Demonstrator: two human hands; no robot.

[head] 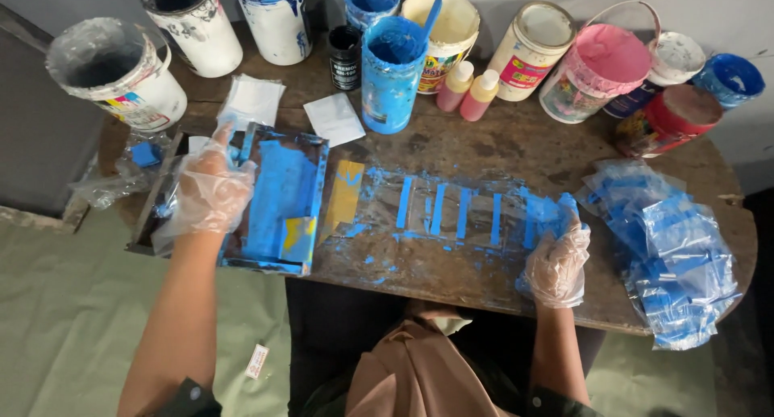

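Blue ink coats a small framed printing screen (278,199), where the gloved left hand (211,187) rests, fingers spread. The gloved right hand (556,260) pinches a clear plastic bag (476,215) striped blue. Many printed bags (677,256) lie stacked right; unprinted ones aren't visible.

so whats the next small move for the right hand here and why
Probably slide the clear bag rightward onto the pile of bags. The right hand already rests at its right end, it carries fresh blue stripes, and the left hand is on the blue printing frame, off to the side.
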